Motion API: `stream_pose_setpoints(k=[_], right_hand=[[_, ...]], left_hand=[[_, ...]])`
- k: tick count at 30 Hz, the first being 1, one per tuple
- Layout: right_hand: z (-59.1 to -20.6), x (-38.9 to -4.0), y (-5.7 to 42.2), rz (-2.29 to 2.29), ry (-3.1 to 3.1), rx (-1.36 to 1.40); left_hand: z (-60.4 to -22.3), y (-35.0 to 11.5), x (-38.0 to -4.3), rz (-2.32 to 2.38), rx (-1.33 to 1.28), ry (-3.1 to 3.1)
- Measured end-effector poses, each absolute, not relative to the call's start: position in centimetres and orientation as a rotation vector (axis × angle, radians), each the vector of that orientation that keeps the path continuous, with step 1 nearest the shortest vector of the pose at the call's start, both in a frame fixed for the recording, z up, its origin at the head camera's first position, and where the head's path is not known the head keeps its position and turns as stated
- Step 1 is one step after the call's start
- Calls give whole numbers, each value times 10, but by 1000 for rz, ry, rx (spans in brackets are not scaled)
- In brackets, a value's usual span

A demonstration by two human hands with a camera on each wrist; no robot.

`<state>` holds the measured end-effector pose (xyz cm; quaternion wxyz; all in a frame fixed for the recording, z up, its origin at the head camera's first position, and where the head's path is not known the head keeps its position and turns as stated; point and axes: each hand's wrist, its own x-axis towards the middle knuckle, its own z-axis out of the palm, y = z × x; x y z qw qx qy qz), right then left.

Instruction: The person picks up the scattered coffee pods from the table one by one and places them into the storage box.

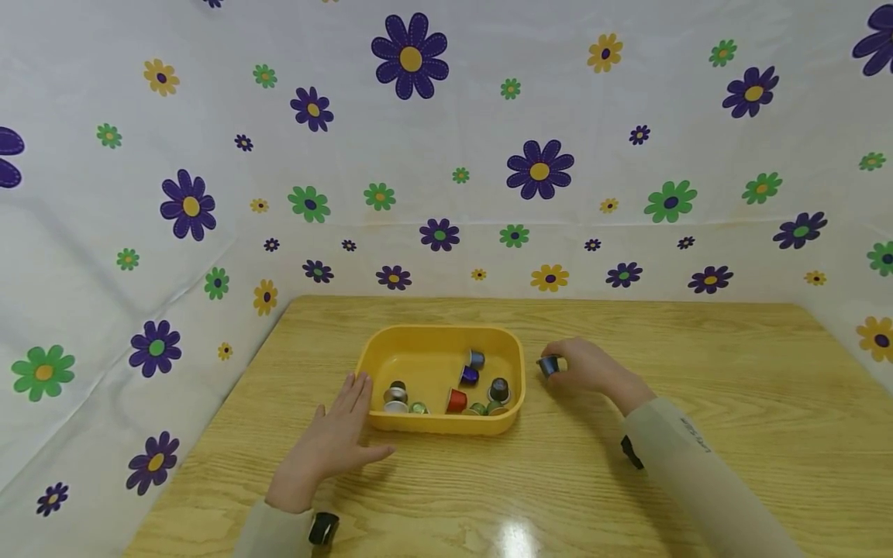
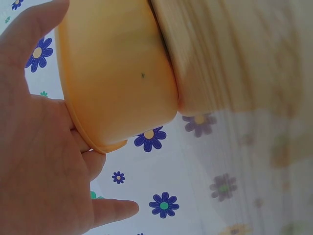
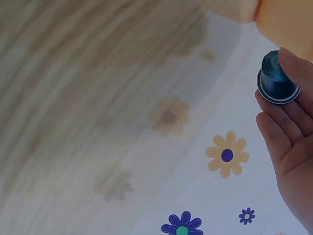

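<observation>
A yellow plastic tray (image 1: 422, 368) lies on the table with several coffee capsules inside. Its left front corner is touched by my left hand (image 1: 331, 442), the fingers extended along the rim and the thumb spread apart. The left wrist view shows the tray's outer wall (image 2: 117, 73) beside that hand, with some fingertips hidden behind the rim. Right of the tray, my right hand (image 1: 593, 368) pinches a dark blue coffee capsule (image 3: 278, 81) between thumb and fingers, apart from the tray. A red capsule (image 1: 456, 401) and a purple-blue capsule (image 1: 469, 376) lie in the tray.
Also in the tray are a grey-blue capsule (image 1: 477, 359), a dark capsule (image 1: 498, 389), a silver one (image 1: 396, 394) and green ones along the front wall. The wooden table (image 1: 698, 349) meets a flowered white cloth (image 1: 460, 139) at the back and sides.
</observation>
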<state>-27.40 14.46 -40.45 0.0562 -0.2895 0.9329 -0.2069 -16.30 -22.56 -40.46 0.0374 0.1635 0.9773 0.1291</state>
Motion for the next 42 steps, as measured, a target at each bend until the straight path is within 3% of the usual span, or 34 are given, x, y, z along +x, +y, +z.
stream_pose_setpoints(k=[21,32,42], right_hand=[[-395,-258,140,-1329,2813,-887],[-391,-259,124,-1384,2787,-922],[-390,-259,82,-1339,2736,-879]], left_hand=[[-401,-225,-163,398,497,2998],[-403,-225,-165,397,521,3018],[-403,-225,-162,419,514,2991]])
